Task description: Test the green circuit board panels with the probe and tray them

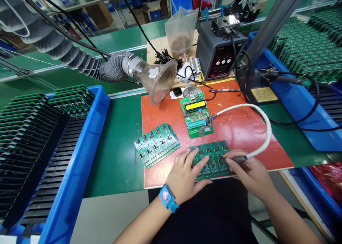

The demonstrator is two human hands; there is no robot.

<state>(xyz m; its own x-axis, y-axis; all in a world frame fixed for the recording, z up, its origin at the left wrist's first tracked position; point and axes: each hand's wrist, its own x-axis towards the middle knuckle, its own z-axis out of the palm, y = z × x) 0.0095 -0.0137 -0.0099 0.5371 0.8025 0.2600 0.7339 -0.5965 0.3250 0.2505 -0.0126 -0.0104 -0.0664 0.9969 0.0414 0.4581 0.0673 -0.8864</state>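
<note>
Circuit panel [215, 162] is lying flat at the near edge of the orange mat [235, 126]. Left hand [184, 174] is resting over the panel's left part, fingers spread apart and touching its face; a blue strap [167, 197] is circling that wrist. Right hand [252, 172] is gripping a dark probe handle [239, 159] at the panel's right end, thumb and fingers clamped on it; tip contact cannot be told. White sleeved cable [268, 128] is arching from the handle to the tester board [192, 117], whose display is showing yellow beyond the panel. Stacked panels [157, 144] are straddling the mat's left edge.
</note>
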